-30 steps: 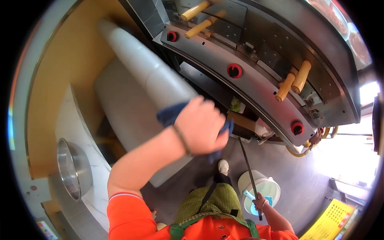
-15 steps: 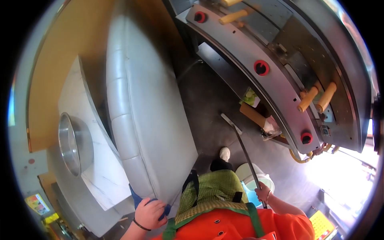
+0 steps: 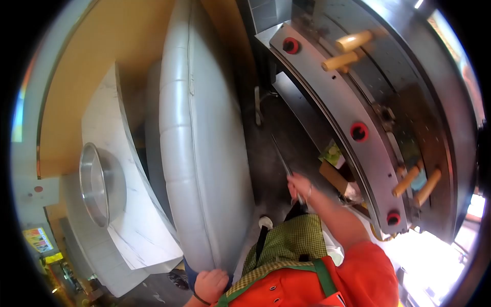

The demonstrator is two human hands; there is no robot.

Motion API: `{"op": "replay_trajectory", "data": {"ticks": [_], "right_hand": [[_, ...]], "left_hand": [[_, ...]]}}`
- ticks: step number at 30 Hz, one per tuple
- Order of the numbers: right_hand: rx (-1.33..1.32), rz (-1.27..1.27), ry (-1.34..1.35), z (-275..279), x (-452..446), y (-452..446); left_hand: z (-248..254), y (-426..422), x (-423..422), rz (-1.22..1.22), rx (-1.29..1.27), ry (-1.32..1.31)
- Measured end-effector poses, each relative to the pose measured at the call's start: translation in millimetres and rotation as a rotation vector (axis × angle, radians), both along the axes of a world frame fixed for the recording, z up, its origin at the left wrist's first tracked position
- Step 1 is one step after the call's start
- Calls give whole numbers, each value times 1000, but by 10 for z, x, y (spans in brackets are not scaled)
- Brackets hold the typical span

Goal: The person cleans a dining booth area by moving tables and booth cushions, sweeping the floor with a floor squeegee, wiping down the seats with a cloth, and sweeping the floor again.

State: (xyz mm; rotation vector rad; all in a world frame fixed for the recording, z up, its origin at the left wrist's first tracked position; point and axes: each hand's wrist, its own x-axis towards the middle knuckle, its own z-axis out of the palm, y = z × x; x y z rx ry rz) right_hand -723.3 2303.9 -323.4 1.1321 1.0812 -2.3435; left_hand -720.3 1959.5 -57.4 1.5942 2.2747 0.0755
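Observation:
My right hand (image 3: 298, 187) is wrapped round the dark handle of a floor squeegee (image 3: 281, 154), held out ahead of me. Its narrow, flat light head (image 3: 257, 106) lies on the dark floor between the grey padded bench and the metal cooking counter; where handle and head join is too dark to make out. My left hand (image 3: 211, 285) is closed at the near end of the bench (image 3: 217, 153), with blue cloth (image 3: 190, 273) showing on both sides of it. Its fingertips are partly hidden.
The steel counter (image 3: 327, 87) on the right has red knobs and wooden handles sticking out. Beneath it is a cardboard box (image 3: 332, 175). A white bucket (image 3: 335, 254) stands partly hidden beside my apron. At left, a steel bowl (image 3: 94, 185) is on a marble-patterned table (image 3: 140, 238).
My right hand has moved forward from beside the bucket, pushing the squeegee head farther along the floor. My left hand stays at the bench end. The view has shifted.

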Motion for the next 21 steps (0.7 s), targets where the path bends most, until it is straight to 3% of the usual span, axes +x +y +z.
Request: {"op": "replay_trajectory", "data": {"ticks": [4,7,10,12,13,14,16,17,20,21], "right_hand": [[-475,-152,3,-584,-1750,597],[-511,-132,45,-920,-2605,836],[-712,-170,61,-1202,-3071,929],[245,250,-167,-1294,-3133,870],[237,259,-184,-1491,-3048,833],[553,523,-219,-1685,-2903,811],[728,783,-328,-1712,-2599,841],[572,777,-418,-1647,-2333,807],[1107,1352,67,-1793,-919,698],[600,1064,-230,-1427,-600,668]], "left_hand": [[-260,-211,115,181,-121,-40],[-271,-40,-109,210,-140,-61],[-223,48,-242,222,-146,-83],[-218,65,-276,222,-151,-101],[-203,78,-285,220,-152,-110],[-200,85,-318,220,-148,-113],[-187,91,-337,208,-131,-108],[-187,91,-344,201,-125,-108],[-162,97,-357,177,-90,-106],[-155,101,-366,172,-81,-99]]}}
